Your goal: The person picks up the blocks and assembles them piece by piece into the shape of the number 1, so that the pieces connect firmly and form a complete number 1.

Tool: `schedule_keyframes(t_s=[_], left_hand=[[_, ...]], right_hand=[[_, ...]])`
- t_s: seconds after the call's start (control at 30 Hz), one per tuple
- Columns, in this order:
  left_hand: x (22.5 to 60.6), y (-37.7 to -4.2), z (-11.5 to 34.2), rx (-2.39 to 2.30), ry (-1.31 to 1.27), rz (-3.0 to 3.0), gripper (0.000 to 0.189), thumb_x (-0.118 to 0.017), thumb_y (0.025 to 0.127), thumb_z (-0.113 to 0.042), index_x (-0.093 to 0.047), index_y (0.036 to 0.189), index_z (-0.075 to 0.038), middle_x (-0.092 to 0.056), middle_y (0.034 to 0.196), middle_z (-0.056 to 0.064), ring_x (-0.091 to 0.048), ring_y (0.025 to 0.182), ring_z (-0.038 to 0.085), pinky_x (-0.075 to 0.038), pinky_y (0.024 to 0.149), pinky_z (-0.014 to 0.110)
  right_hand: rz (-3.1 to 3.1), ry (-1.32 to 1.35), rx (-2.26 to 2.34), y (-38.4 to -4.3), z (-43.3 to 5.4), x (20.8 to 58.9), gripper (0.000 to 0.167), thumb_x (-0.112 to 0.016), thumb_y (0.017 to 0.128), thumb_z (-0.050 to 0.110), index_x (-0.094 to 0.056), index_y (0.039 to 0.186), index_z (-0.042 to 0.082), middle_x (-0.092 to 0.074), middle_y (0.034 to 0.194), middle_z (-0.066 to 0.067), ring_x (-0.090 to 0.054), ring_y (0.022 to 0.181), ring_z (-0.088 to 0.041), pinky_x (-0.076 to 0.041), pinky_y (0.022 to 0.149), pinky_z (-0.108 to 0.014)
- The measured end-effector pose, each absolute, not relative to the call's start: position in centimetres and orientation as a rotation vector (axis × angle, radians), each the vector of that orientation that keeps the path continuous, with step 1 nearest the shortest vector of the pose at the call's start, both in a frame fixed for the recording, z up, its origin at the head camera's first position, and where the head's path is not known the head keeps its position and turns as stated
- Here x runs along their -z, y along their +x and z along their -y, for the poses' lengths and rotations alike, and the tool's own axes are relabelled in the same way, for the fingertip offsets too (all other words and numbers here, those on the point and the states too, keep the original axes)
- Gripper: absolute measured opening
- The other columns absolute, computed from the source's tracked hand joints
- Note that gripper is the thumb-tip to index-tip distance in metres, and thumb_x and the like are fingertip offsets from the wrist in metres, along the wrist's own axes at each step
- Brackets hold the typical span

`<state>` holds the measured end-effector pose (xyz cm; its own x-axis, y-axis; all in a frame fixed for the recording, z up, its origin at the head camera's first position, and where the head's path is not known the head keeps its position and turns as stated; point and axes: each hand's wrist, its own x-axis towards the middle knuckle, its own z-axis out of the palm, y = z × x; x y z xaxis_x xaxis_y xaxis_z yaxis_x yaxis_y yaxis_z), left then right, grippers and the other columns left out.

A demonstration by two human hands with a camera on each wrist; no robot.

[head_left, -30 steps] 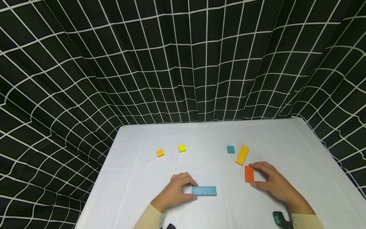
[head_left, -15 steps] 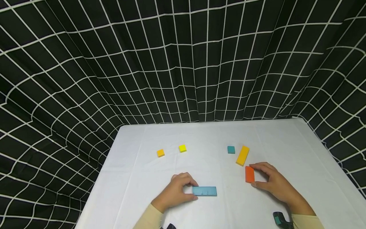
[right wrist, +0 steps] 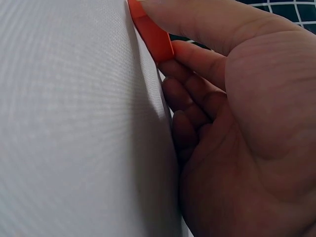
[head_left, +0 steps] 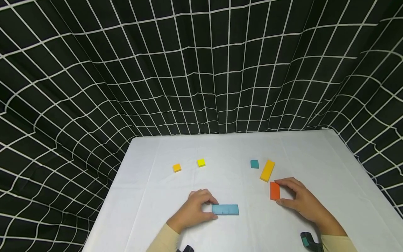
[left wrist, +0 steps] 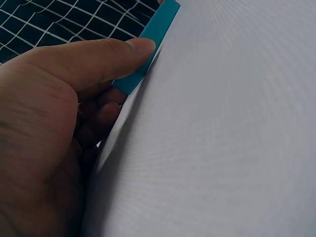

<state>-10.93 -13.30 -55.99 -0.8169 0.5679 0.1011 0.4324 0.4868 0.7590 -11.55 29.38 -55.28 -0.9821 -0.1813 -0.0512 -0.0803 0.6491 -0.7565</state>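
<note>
My left hand (head_left: 196, 209) pinches the left end of a flat blue rectangular block (head_left: 225, 209), thumb along its near side and a finger at the far side. In the left wrist view the thumb presses the long face of that blue block (left wrist: 159, 25), which lies against the white cloth. To the right, my right hand (head_left: 297, 198) holds a short orange-red block (head_left: 275, 190) between thumb and forefinger. The right wrist view shows this orange-red block (right wrist: 154, 37) at the cloth, with the other fingers curled below it.
A long orange-yellow block (head_left: 267, 170) lies just beyond the orange-red one, with a small teal square block (head_left: 254, 164) beside it. Farther left are a small yellow block (head_left: 201, 162) and a small orange one (head_left: 177, 168). Black grid-patterned curtains (head_left: 220, 87) enclose the white table (head_left: 151, 210).
</note>
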Motion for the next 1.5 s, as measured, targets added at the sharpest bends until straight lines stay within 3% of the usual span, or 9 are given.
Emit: schedule_keyframes(t_s=[0.6,1.5], left_hand=[[56.2,-11.1,13.4,-1.225,0.851,-2.562,0.031,-0.095,0.087,-0.026,-0.077,0.112,-0.03,-0.064,0.109,-0.023,-0.057,0.103,-0.001,-0.035,0.1,0.038],[56.4,-11.2,13.4,-1.218,0.889,-2.586,0.033,-0.097,0.085,-0.024,-0.077,0.112,-0.029,-0.063,0.108,-0.022,-0.057,0.102,-0.002,-0.035,0.099,0.038]], right_hand=[[-2.813,-0.243,1.152,-11.3,-28.4,54.4,0.066,-0.097,0.083,0.023,-0.069,0.139,0.003,-0.064,0.135,-0.017,-0.053,0.133,-0.046,-0.042,0.108,-0.071],[-2.844,-0.303,1.091,-11.3,-26.7,54.1,0.065,-0.096,0.085,0.025,-0.069,0.139,0.002,-0.065,0.132,-0.014,-0.055,0.13,-0.045,-0.043,0.105,-0.072]])
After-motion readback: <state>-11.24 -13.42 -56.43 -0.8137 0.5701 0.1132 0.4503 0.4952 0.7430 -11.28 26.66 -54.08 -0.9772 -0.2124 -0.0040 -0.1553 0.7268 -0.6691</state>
